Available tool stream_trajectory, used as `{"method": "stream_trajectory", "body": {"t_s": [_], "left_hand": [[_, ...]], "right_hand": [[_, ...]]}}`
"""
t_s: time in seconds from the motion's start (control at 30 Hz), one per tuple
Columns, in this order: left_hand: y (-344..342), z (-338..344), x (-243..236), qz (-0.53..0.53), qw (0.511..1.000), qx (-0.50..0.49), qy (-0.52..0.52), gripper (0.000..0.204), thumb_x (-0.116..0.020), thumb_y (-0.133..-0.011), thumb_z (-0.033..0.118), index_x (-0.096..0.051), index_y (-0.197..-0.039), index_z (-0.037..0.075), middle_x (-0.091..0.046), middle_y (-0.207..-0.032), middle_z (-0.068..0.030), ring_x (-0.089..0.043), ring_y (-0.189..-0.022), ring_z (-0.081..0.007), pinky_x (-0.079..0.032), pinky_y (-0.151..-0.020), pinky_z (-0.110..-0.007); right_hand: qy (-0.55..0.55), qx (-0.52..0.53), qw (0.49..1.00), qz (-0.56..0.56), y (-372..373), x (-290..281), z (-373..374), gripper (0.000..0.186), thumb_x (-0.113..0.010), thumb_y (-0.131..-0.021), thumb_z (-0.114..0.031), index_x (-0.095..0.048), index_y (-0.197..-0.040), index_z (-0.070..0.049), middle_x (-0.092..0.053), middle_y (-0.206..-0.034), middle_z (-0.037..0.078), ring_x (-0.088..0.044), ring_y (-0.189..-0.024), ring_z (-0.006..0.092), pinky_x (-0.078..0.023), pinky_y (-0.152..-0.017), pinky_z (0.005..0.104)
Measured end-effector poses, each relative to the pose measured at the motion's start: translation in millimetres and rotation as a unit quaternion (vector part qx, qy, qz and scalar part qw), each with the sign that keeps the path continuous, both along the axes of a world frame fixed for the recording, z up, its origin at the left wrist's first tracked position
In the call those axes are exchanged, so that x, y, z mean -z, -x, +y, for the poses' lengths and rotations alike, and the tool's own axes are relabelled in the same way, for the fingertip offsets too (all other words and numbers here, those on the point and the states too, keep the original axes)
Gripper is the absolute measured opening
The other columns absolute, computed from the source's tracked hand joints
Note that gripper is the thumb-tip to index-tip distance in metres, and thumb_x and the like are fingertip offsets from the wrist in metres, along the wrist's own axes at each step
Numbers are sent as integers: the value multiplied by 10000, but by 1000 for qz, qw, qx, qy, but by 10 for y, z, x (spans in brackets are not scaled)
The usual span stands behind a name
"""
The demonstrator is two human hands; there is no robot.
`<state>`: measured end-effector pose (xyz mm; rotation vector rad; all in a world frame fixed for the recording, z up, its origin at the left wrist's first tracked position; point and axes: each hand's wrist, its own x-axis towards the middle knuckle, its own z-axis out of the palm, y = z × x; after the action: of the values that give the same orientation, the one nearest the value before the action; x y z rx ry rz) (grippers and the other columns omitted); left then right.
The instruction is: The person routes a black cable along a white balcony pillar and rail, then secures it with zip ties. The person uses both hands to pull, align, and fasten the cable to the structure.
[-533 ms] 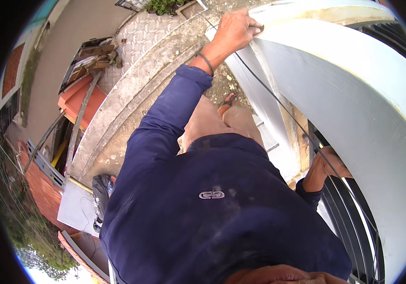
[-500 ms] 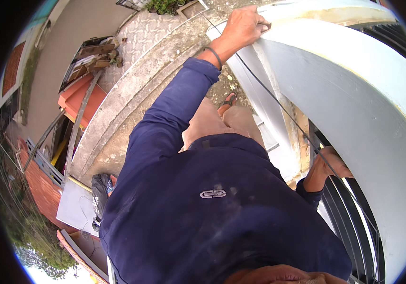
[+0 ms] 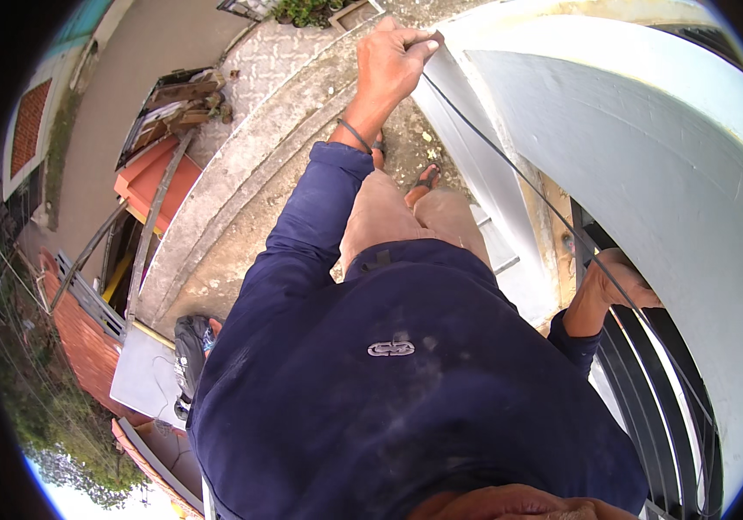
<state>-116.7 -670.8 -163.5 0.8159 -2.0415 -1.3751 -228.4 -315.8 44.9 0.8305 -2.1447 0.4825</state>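
My left hand (image 3: 390, 62) is closed, pinching a small dark brown piece (image 3: 436, 38) at the end of the curved white wall (image 3: 631, 139), near its top. A black cable (image 3: 514, 169) runs diagonally down the wall, passing just below my left hand and across my right. My right hand (image 3: 629, 282) is lower on the right, its fingers curled at the wall's lower edge beside black metal bars (image 3: 622, 377); the fingertips are hard to make out.
My sandalled feet (image 3: 426, 176) stand on a dirty, curved concrete ledge (image 3: 233, 186). Beyond it lie patterned paving (image 3: 259, 61), broken boards (image 3: 176, 95), an orange structure (image 3: 146, 173) and metal poles. A dark bag (image 3: 191, 355) is at the left, with roofs and trees past it.
My left hand has moved left along the wall's top with the small piece. The view has shifted slightly, and more of my feet shows.
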Motion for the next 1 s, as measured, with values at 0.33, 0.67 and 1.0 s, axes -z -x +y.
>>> {"method": "stream_trajectory", "body": {"t_s": [0.33,0.67,1.0], "left_hand": [[672,-65,-19,-40,991,123,27,164,-763,-881,188,-858,-984,103,-738,-932,-230,-703,-867,-433,-551,-833,-500],[-142,228,241,-55,996,-64,37,197,-862,-877,225,-867,-1026,96,-697,-838,-86,-684,-756,-223,-538,-694,-387],[-665,2167,360,-55,850,-104,-513,194,-866,-906,137,-759,-911,-25,-696,-765,-32,-590,-636,-89,-483,-570,-265]], "right_hand": [[44,-4,998,-37,-17,30,-2,432,-383,-1139,-453,-522,-1318,-85,-620,-1187,49,-723,-1080,154,-628,-965,321],[15,2,999,-40,52,39,77,414,-381,-1146,-447,-532,-1244,-74,-607,-1031,39,-747,-964,149,-642,-882,293],[50,-96,994,-17,159,55,65,264,-439,-1166,-291,-493,-1275,-56,-517,-1052,80,-654,-1084,139,-565,-967,313]]}}
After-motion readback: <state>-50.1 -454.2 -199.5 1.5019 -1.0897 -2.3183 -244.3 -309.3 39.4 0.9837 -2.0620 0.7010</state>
